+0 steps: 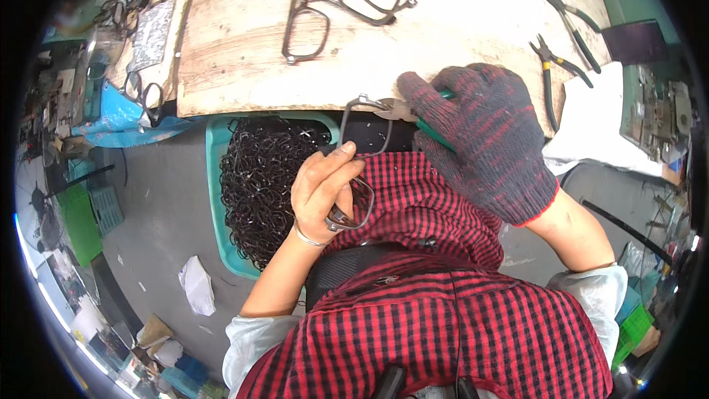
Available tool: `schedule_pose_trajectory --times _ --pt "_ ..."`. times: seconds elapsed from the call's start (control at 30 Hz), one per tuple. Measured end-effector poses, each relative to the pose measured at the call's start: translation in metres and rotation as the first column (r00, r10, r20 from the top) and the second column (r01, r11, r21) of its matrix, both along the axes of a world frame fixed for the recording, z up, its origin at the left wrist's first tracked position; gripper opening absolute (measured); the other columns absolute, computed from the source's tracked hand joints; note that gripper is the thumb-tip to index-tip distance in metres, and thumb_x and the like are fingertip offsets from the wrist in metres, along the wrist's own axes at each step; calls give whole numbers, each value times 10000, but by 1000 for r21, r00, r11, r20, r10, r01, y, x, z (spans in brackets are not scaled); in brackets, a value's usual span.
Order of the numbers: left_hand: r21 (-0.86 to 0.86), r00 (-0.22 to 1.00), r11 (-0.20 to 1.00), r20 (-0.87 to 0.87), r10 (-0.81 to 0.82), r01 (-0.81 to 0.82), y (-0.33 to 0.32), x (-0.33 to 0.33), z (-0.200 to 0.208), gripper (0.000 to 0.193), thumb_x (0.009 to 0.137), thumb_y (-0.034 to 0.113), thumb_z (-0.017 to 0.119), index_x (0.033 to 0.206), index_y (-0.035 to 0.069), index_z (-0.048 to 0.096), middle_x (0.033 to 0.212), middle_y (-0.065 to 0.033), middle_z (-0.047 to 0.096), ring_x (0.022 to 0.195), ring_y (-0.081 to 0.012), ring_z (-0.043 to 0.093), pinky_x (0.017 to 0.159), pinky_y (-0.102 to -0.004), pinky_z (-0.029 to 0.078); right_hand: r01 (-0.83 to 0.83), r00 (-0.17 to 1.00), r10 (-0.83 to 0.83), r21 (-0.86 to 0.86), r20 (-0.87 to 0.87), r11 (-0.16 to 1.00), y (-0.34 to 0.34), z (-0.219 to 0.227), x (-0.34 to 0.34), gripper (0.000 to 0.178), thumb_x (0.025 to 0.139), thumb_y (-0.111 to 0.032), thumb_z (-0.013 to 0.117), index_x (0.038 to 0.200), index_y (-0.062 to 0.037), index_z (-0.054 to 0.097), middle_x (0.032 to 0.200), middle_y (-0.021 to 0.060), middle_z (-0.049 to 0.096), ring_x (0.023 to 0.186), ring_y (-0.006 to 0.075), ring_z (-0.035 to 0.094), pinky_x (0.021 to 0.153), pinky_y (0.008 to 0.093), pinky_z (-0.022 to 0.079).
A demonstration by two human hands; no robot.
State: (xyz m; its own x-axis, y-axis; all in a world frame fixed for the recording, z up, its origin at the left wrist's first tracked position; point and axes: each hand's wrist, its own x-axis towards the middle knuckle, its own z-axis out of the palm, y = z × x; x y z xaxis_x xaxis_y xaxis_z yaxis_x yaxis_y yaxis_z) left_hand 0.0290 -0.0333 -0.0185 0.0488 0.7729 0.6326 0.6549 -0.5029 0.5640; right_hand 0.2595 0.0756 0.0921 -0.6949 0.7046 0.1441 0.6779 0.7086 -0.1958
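Note:
My bare left hand [325, 185] pinches a dark eyeglass frame [346, 120] near its middle. One rim of the frame points up toward the table edge and the other hangs below my fingers. My right hand [484, 133], in a dark knitted glove with red flecks, is wrapped round green-handled cutting pliers [432, 133]. The metal jaws of the pliers meet the upper rim of the frame close to the table's front edge. Whether the jaws are closed on the rim is too small to tell.
Several dark eyeglass frames [306, 29] lie piled on the wooden table [229, 52]. Two other pliers [550, 66] rest at its right, near white cloth or paper [591, 122]. A teal tray [216, 199] below the table holds a heap of dark curly pieces [262, 192]. White paper [196, 284] lies on the floor.

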Motion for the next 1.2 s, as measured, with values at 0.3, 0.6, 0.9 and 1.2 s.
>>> schedule_pose_trajectory --times 0.3,0.6,0.9,1.2 --pt "31 1000 999 -13 7 -7 -5 -2 -16 193 859 -1 724 1036 67 764 1182 -123 757 955 -263 738 780 -401 562 -243 963 225 121 147 962 38 -12 -10 538 818 -247 765 1330 -137 641 999 91 618 937 301 611 838 455 477" --pt "-558 885 809 265 384 -183 85 -46 123 209 928 76 666 1110 9 745 1136 -141 756 901 -210 729 815 -385 545 -43 992 3 -309 -130 950 -1 15 10 599 831 -190 770 1411 -97 647 1183 165 684 1026 345 645 933 442 517" --pt "-628 959 751 26 283 -204 118 -58 99 215 920 -4 664 1131 34 654 968 -63 714 822 -151 681 723 -272 537 -308 551 -806 -950 -216 44 -50 2 52 810 903 -358 787 1557 -2 469 1280 136 690 1191 238 651 1017 392 536" --pt "-783 723 293 621 303 549 20 -1 36 156 948 87 782 1059 1 715 825 -4 685 646 -91 650 582 -237 521 29 998 -29 4 50 1000 -5 19 15 599 827 -181 786 1407 -130 647 1140 131 652 1008 324 631 888 455 502"
